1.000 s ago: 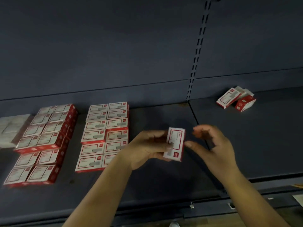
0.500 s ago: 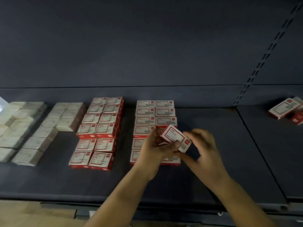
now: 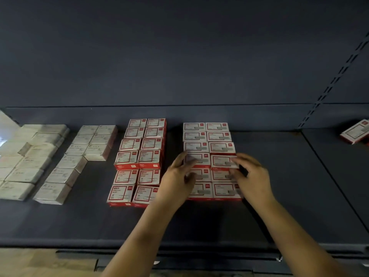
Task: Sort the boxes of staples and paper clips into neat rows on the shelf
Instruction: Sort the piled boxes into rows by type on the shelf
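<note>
**Status: Sorting Largely Complete, Loose Boxes Outstanding**

The shelf (image 3: 279, 196) carried four groups of boxes. The right-hand red-and-white block (image 3: 207, 136), taken here as the landmark, stood in two columns running front to back. Just left of it, across a narrow gap, sat a second red-and-white block (image 3: 139, 156), also in two columns, with its rear boxes stacked higher than its front ones. Further left lay the pale boxes (image 3: 79, 156), in two groups; the group nearer the landmark had a stepped outline, and the far-left group showed at least one box sitting askew. The print was too small to tell staples from paper clips.

Both hands worked over the middle of the landmark block. The right hand (image 3: 253, 176) had its fingertips on a red-and-white box (image 3: 222, 161) in the right column of that block; the box lay flat and nearly in line with its neighbours. Whether the fingers pinched it or merely pressed on it could not be determined. The left hand (image 3: 177, 180) rested against the left edge of the block with its fingers spread and nothing held in it.

Well to the right of the landmark, past the shelf divider, a few loose boxes (image 3: 355, 133) lay at an angle.

Assessment: most boxes were already in rows. Remaining work appeared to comprise squaring the box under the right hand, collecting the loose boxes, and tidying the pale groups.
</note>
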Motion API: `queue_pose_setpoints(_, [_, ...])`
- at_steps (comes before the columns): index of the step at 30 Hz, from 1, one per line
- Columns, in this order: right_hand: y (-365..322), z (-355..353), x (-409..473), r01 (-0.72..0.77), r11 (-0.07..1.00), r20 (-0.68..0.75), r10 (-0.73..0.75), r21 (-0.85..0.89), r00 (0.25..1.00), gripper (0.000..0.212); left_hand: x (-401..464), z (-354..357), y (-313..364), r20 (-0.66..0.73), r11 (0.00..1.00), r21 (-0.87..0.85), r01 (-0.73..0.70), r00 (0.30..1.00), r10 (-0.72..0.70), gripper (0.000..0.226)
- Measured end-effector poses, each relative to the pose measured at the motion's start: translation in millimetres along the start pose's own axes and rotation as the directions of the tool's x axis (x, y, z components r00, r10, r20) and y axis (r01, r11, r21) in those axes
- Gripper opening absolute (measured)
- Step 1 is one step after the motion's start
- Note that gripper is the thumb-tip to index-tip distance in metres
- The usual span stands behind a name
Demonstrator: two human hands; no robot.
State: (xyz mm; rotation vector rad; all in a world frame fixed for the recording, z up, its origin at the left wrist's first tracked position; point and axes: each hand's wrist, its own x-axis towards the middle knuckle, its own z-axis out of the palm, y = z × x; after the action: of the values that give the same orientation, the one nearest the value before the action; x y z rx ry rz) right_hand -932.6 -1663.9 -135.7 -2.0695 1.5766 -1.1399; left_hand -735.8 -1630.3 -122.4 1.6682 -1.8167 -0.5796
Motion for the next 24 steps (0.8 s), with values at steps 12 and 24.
queue_pose_setpoints(12, [10, 15, -6, 0.003, 0.991, -0.098, -0.016, -0.130, 0.995, 0.035, 1, 9, -5, -0.081, 0.961, 0.248, -0.123, 0.986, 0.147, 0.038])
queue_pose_setpoints(24, [77, -59, -25, 0.085, 0.990, -0.115, -0.097, -0.108, 0.989, 0.040, 17, 90, 79, -0.062, 0.858, 0.334, -0.390, 0.899, 0.433, 0.038])
